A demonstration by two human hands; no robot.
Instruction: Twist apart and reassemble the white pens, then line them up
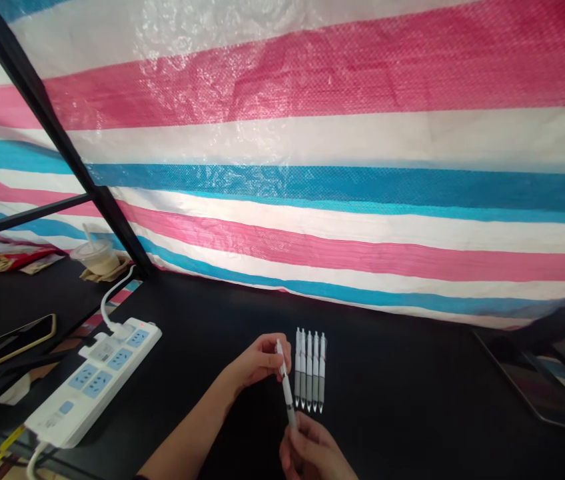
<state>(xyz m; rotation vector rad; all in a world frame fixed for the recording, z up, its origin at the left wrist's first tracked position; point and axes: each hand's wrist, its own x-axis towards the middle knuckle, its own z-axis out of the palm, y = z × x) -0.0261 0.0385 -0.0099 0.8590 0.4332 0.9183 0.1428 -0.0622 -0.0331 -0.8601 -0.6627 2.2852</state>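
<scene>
Between my two hands is a white ballpoint pen (287, 388) with a grey grip, slanted with its clicker end up and away. My left hand (264, 360) pinches it near the clicker end. Lower down, my right hand (312, 450) closes its fingers round the grip end, hiding the tip. Just right of my left hand, several matching white pens (309, 370) lie side by side in a row, clicker ends away from me and silver tips toward me. All of them rest on the black tabletop (392, 387).
To the left lies a white power strip (97, 383) with a plugged-in cable. Beyond it, on another dark table, are a phone (12, 340) and a lidded cup (96, 257) with a straw. A dark flat panel (532, 380) stands at right. Striped sheeting (312, 140) hangs behind.
</scene>
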